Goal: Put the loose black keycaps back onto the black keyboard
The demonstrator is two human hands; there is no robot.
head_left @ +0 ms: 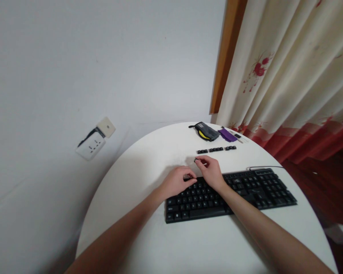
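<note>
A black keyboard lies on the round white table. My left hand rests over its upper left part, the fingers curled together at the top edge; anything between them is too small to make out. Just beyond the keyboard's back edge, my right hand pinches a small black keycap between thumb and fingertips. Behind it, a row of loose black keycaps stands on the table in separate groups.
Near the table's back edge lie a grey pouch with yellow trim, a purple cloth item and a small brush-like tool. A cable runs behind the keyboard. Wall at left, curtain at right.
</note>
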